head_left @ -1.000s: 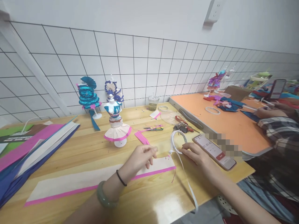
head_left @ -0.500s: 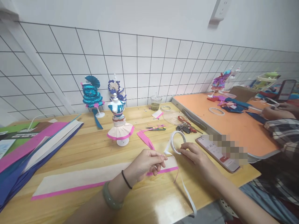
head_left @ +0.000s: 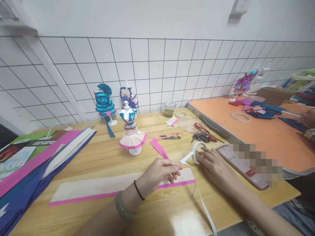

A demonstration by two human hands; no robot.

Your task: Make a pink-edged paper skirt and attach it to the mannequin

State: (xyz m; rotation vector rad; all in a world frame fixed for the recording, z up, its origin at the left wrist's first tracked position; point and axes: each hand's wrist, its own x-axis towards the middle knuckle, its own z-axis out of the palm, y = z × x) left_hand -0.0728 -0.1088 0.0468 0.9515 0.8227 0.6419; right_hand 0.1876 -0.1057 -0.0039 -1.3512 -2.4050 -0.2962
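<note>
My right hand [head_left: 216, 167] holds a roll of white tape [head_left: 194, 153] upright on the wooden table, fingers over its right rim. A length of white tape [head_left: 187, 158] runs from the roll to the pinched thumb and forefinger of my left hand [head_left: 163, 173]; the fingertips hide its exact end. Under my left hand lies a long cream paper strip [head_left: 98, 186] with a pink edge. A thin white strip [head_left: 206, 209] hangs over the table's front edge. Behind my hands stands a small dress form [head_left: 133, 139] in a pleated cream-and-pink skirt, near a pink paper piece [head_left: 158, 149].
A phone [head_left: 242, 167] lies right of my right hand, with keys [head_left: 203, 136] and scissors [head_left: 172, 136] behind. Stacked coloured papers [head_left: 49, 157] cover the left side. Two more dressed forms, teal [head_left: 103, 100] and purple [head_left: 126, 93], stand near the wall. A co-worker's hands [head_left: 308, 121] are at the orange table [head_left: 270, 141].
The view has shifted left, so things appear further right. My right fingers have spread further over the tape roll, which has turned slightly. My left hand keeps its pinch.
</note>
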